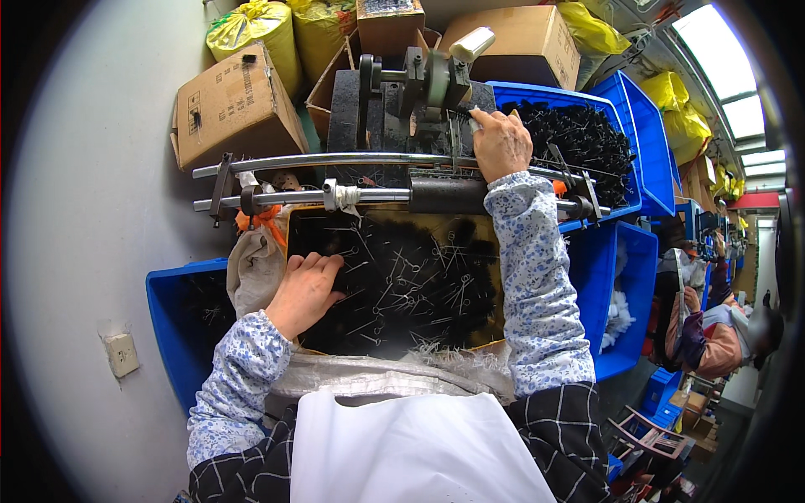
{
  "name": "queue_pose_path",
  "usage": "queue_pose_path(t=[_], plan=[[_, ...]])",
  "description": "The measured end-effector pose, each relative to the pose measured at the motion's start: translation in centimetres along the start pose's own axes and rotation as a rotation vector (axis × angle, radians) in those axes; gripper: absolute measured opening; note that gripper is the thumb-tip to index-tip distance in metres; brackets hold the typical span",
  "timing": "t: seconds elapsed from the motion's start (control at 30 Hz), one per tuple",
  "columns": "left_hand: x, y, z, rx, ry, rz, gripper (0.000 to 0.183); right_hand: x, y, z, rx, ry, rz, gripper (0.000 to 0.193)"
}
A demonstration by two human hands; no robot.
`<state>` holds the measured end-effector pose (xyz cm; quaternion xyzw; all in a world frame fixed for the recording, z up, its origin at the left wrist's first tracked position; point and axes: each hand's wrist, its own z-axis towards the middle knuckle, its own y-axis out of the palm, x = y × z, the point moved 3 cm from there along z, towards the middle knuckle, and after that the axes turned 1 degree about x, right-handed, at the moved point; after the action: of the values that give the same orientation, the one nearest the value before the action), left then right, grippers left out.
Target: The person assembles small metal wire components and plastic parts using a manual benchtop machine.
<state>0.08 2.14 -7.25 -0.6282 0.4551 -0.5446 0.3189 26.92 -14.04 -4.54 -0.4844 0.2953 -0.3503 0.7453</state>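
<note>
The carton (239, 113) bears dark print too small for us to read. Our left hand (309, 293) lies over the left of the tray (485, 225), fingers loosely curled; we cannot tell if they grip any wire pieces (407, 281) in it. Our right hand (503, 142) has bent, nearly closed fingers beside the wheel (438, 80), its hold unclear; we should keep fingertips clear.

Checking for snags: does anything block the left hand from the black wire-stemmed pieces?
Nothing visible does: the left hand is at the left edge of the black wire-stemmed pieces; the silver metal bars lie beyond.
</note>
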Motion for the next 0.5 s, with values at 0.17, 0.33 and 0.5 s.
queue_pose_path(t=[0.17,0.33,0.5], plan=[[-0.2,-0.4,0.0,-0.125,-0.051,-0.042,0.041,0.3,0.7,0.3,0.0,-0.023,0.056,0.025],[-0.2,-1.0,0.1,0.181,0.146,-0.038,0.029,0.5,1.7,1.4,-0.072,-0.057,0.053,0.027],[0.3,-3.3,0.1,0.135,0.077,-0.188,0.027,0.7,0.8,0.7,-0.085,-0.109,-0.1,0.03]])
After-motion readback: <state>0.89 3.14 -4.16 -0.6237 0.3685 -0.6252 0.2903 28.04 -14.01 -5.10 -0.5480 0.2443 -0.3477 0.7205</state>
